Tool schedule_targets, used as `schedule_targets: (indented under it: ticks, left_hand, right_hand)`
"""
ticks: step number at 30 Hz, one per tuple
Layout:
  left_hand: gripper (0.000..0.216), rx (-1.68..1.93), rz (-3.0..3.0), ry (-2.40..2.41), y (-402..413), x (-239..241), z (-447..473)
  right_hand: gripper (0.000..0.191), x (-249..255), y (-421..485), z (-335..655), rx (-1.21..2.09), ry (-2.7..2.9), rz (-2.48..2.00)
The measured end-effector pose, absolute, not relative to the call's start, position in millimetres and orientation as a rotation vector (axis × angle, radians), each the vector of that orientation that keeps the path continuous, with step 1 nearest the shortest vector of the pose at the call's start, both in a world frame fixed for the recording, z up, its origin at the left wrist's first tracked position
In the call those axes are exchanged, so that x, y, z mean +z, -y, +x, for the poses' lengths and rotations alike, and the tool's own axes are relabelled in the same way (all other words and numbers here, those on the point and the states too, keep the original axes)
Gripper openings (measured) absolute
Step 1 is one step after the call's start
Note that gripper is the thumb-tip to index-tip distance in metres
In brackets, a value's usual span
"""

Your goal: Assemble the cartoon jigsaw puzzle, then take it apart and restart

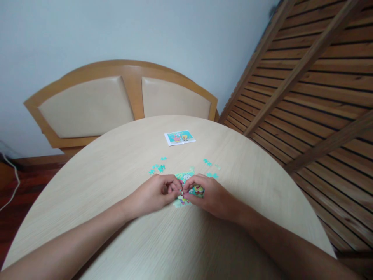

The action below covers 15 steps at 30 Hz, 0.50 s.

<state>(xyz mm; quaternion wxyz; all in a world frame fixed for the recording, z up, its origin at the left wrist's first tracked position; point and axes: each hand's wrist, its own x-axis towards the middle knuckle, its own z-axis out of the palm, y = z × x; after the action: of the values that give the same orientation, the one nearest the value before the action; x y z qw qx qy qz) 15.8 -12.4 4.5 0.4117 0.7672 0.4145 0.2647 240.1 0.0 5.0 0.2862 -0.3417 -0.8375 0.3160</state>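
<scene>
A pale beige wood-grain pattern is being shown across the round tabletop [122, 163]. Near its middle, a partly joined puzzle [196, 189] is being seen in light green with yellow and pink cartoon patches. Loose puzzle pieces [159, 168] in turquoise are being displayed just beyond it, toward the far edge, with a few more turquoise pieces [210, 168] to the right. Close to the far edge, a white-bordered picture card [180, 137] is being shown in turquoise with pink and yellow figures. Behind the far edge, a chair back [87, 105] is being seen in orange-brown wood with cream panels.
</scene>
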Motion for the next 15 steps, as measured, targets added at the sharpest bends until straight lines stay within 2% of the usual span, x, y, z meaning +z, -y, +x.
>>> schedule_targets:
  ticks: [5, 15]
  left_hand:
    - [0.013, 0.584, 1.953, -1.110, 13.6, 15.2, 6.9]
    - [0.017, 0.371, 2.013, -1.200, 13.2, -0.5, -2.9]
  right_hand:
    - [0.029, 3.2, -8.1, 250.1, 0.667, 2.510, -0.675]
    - [0.023, -0.8, -9.4, 251.6, 0.576, 2.592, -0.734]
